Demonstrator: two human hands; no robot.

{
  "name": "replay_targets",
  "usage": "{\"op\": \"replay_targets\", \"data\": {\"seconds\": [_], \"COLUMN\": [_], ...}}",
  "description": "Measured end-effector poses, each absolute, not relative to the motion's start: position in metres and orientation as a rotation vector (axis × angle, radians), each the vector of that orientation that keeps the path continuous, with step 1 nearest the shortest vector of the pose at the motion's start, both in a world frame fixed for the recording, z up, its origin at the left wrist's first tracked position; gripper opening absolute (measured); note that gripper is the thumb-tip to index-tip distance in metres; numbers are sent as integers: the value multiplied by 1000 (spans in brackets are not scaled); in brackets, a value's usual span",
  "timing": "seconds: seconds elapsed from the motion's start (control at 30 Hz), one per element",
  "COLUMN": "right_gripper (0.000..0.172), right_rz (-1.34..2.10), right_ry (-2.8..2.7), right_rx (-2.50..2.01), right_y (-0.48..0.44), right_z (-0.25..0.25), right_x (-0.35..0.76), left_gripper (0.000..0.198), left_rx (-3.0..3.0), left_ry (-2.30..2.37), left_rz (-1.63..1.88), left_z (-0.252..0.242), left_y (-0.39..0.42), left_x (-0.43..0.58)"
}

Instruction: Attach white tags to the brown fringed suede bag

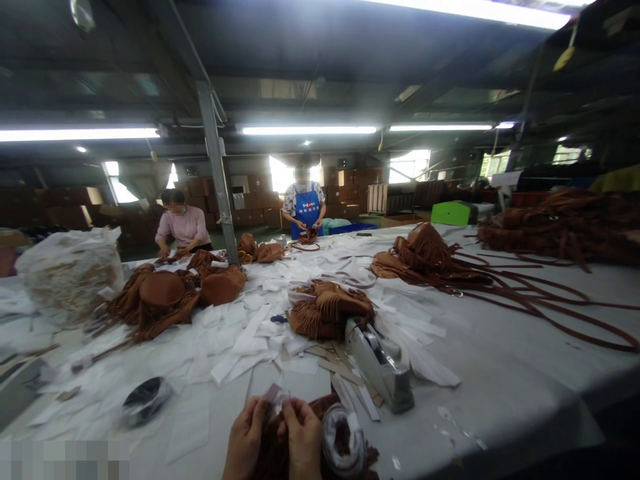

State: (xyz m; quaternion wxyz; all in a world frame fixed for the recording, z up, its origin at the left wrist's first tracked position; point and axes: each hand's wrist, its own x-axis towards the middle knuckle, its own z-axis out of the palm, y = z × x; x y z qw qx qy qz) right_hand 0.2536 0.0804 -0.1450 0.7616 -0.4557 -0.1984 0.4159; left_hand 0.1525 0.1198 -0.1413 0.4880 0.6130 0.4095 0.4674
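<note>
Low in the head view, my left hand and my right hand are close together. Thumbs and fingers of both pinch a small piece of pale, translucent wrapping; whether it is paper or plastic I cannot tell. Under and between the hands lies brown fringed leather, mostly hidden by them. Just right of my right hand sits a rolled strap-like coil in clear wrapping. Beyond it stands a grey tape dispenser, touching a brown fringed bag.
White paper sheets litter the table. More brown bags lie at left and right, with long straps trailing. A stuffed plastic sack and a wrapped black roll are at left. Two people work across the table.
</note>
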Motion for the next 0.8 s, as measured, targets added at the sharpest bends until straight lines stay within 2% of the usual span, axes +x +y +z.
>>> {"op": "replay_targets", "data": {"seconds": [0.3, 0.63, 0.8], "right_gripper": [54, 64, 73], "right_rz": [976, 955, 919], "right_ry": [-628, -640, -780], "right_rx": [-1027, -1088, -1269], "right_y": [76, 75, 67], "right_z": [-146, -145, -125], "right_x": [258, 257, 258], "left_gripper": [51, 46, 53], "left_rx": [1729, 1794, 1712], "left_ry": [936, 943, 981], "left_rz": [1015, 881, 835], "left_z": [-136, -142, -143], "left_y": [109, 111, 116], "left_x": [152, 152, 147]}}
